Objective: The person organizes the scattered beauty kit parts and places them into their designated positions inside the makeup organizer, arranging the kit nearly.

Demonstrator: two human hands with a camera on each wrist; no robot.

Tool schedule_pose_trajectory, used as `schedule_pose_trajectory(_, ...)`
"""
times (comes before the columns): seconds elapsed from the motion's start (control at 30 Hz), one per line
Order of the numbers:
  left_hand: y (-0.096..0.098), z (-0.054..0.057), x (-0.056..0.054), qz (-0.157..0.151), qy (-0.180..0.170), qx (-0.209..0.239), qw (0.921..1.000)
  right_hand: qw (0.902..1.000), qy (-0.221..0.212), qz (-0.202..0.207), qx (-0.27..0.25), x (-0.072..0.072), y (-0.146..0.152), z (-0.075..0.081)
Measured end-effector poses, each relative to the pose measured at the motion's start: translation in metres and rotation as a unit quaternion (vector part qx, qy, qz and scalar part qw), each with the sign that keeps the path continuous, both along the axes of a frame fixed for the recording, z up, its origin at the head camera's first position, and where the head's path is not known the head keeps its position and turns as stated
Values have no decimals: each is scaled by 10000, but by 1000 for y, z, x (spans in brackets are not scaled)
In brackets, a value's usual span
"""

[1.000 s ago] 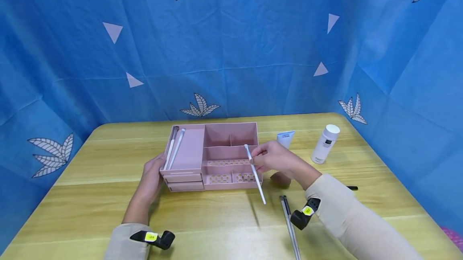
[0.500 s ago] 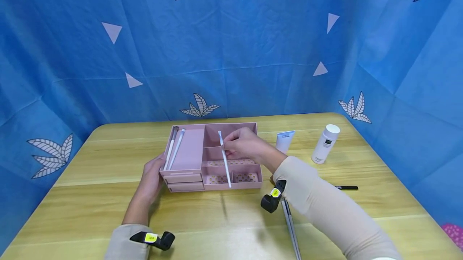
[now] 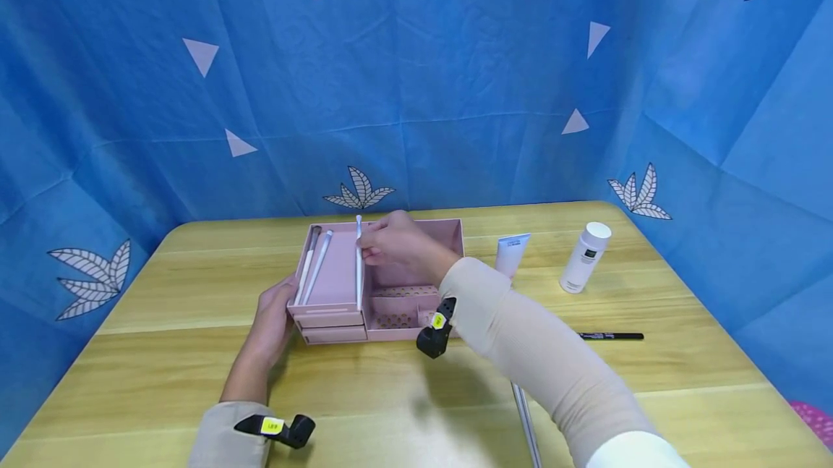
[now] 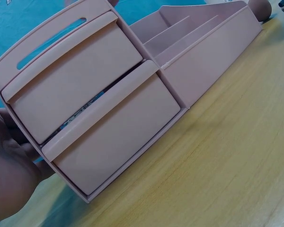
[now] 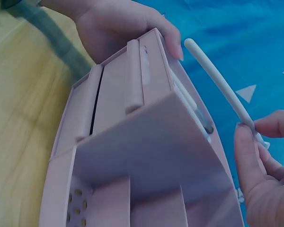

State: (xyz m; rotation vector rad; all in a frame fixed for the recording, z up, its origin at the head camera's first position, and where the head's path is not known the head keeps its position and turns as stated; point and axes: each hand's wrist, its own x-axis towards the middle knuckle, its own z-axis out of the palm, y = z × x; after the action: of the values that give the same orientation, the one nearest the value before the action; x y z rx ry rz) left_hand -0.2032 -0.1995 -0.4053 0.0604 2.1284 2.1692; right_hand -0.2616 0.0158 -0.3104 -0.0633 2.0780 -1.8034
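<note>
A pink makeup organizer (image 3: 343, 254) sits on the table, its two drawers shown shut in the left wrist view. My left hand (image 3: 270, 320) holds its left side, with the thumb over the top rim in the right wrist view. My right hand (image 3: 393, 240) pinches a white makeup brush (image 3: 359, 276) between thumb and fingers. The brush hangs over the right part of the organizer's top tray, handle end toward me. Two more brushes (image 3: 319, 267) lie side by side at the tray's left. My right hand and sleeve hide part of the open compartments.
Right of the organizer stand a pale squeeze tube (image 3: 510, 254) and a white bottle (image 3: 586, 258). A black pencil (image 3: 612, 336) and slim silver sticks (image 3: 526, 421) lie on the table, partly under my right sleeve. A blue curtain (image 3: 416, 77) hangs behind.
My right hand has carried the white makeup brush leftward, from the organizer's right compartments to over its top tray. The left hand has stayed at the organizer's side.
</note>
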Motion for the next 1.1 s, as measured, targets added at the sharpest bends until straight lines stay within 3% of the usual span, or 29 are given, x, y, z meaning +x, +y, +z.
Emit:
schedule_pose_trajectory(0.27, -2, -4, 1, 14, 173, -20, 9998, 9993, -105, -338, -130, -11, -37, 1)
schedule_pose_trajectory(0.47, -1, -3, 0, 99, 319, 256, 9991, 9982, -4, -601, -32, -15, -60, -1)
schedule_pose_trajectory(0.73, -3, -2, -1, 55, 357, 177, 9992, 9944, 6, -894, 558, -19, -78, 2)
schedule_pose_trajectory(1.1, -2, -3, -1, 156, 446, 238, 9986, 9876, 6, -897, 1287, -23, -89, -5)
